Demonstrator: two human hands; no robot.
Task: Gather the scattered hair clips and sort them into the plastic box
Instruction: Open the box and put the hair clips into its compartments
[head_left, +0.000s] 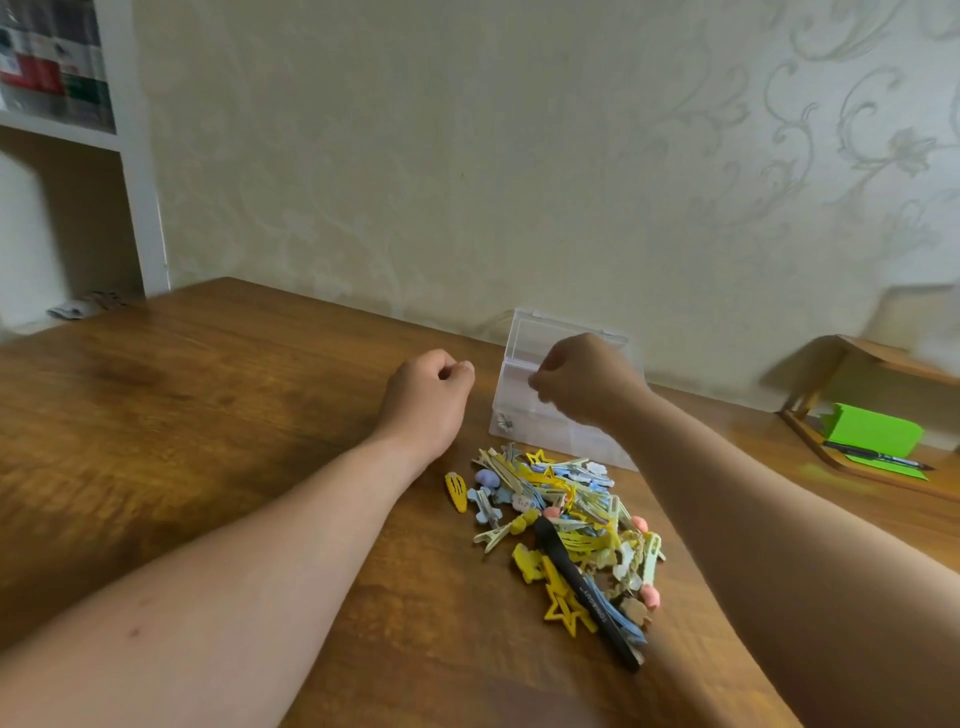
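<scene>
Your left hand (431, 395) hovers over the counter (208, 415) just left of the plastic box (524, 332), forearm stretched forward, fingers curled into a fist with nothing showing in it. The hair clips (561, 519) lie heaped on the counter just in front of the box, with a black bar (587, 592) across them, its lettering too small to read. The box stands open, lid up; one small silvery piece (504, 422) sits in its near-left compartment. Your right hand (582, 384) hangs over the box with fingers bunched. Whether they pinch a clip I cannot tell, and the hand hides the box's right side.
</scene>
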